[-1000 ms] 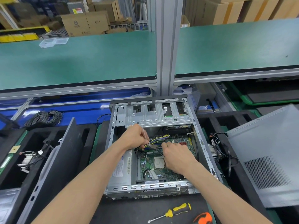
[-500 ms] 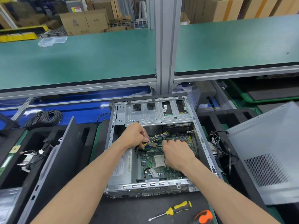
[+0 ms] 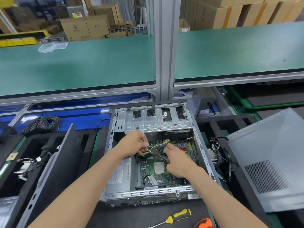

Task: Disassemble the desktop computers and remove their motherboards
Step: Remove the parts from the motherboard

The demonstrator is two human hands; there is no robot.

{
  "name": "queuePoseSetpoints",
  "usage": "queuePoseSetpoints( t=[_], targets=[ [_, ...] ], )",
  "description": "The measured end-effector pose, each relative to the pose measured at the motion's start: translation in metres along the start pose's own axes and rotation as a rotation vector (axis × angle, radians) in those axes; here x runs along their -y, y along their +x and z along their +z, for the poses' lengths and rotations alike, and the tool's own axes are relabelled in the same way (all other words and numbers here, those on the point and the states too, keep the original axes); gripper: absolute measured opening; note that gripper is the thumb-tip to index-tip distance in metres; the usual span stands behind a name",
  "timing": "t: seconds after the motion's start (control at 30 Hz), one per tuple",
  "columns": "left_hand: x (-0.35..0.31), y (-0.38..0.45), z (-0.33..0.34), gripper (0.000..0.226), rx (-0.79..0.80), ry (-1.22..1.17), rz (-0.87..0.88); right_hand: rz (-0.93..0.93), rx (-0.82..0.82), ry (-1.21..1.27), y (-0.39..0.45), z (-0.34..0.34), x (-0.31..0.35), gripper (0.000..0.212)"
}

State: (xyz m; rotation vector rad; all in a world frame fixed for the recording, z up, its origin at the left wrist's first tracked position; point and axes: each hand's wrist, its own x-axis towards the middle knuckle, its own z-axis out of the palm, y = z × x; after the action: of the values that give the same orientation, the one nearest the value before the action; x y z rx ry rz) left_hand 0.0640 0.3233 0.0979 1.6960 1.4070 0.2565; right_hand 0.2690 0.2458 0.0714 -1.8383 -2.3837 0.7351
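An open grey desktop case (image 3: 202, 145) lies flat in front of me, with its green motherboard (image 3: 148, 168) exposed and a silver CPU (image 3: 159, 168) in the middle. A grey power supply (image 3: 120, 176) fills the case's left side. Above the board runs a bundle of yellow, blue and black wires (image 3: 160, 144). My left hand (image 3: 134, 143) pinches the bundle and a thin white tie at its left end. My right hand (image 3: 176, 159) grips red-handled cutters (image 3: 162, 156), whose jaws meet the wires between the hands.
A yellow-handled screwdriver (image 3: 176, 216) and an orange tool (image 3: 203, 223) lie near the front edge. A removed side panel (image 3: 269, 158) leans at right, another dark panel (image 3: 54, 167) at left. Loose cables (image 3: 220, 150) and a black cable coil (image 3: 42, 123) sit beside the case.
Both hands stay at the wire bundle inside the case. My left hand has lifted the bundle slightly, and a thin white tie now sticks up from it.
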Motion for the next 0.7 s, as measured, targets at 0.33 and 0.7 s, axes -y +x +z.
queuePoseSetpoints(
  t=[0.33,0.7],
  targets=[
    [-0.040,-0.009,0.006,0.010,-0.214,0.087,0.135,0.032,0.043,0.072,0.000,0.001,0.000,0.037],
    [-0.147,0.029,0.028,0.020,-0.261,0.666,0.275,0.092,0.096,0.054,-0.007,-0.003,-0.004,0.033]
  ],
)
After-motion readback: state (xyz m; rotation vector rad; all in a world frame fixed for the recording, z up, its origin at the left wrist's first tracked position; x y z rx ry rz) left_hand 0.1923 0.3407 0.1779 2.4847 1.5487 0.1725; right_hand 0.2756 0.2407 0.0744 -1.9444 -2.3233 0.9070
